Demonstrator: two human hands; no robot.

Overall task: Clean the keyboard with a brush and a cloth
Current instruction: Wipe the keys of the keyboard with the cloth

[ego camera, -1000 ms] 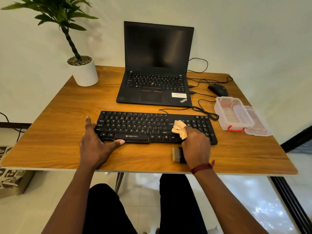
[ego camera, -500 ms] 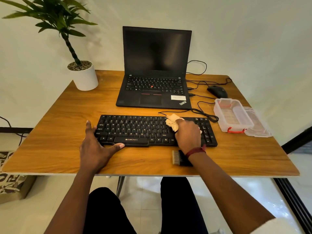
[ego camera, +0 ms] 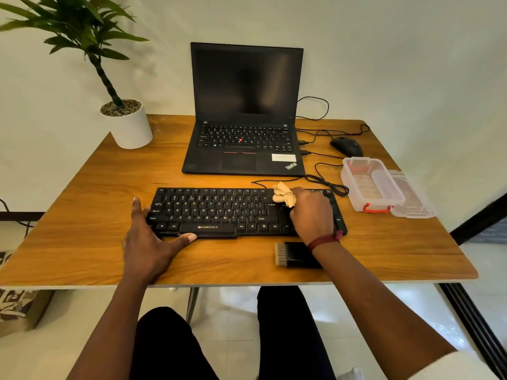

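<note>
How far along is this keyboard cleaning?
The black brush lies set down on the wooden table, so brushing looks done. The right hand presses a cream cloth on the black keyboard's right side; the left hand steadies it. The other keys may remain.

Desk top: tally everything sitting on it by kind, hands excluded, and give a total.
Laptop: 1
External keyboard: 1
Mouse: 1
Potted plant: 1
Clear plastic box: 1
Clear lid, beside the box: 1
Cloth, in the right hand: 1
Brush: 1
Total: 8
</note>
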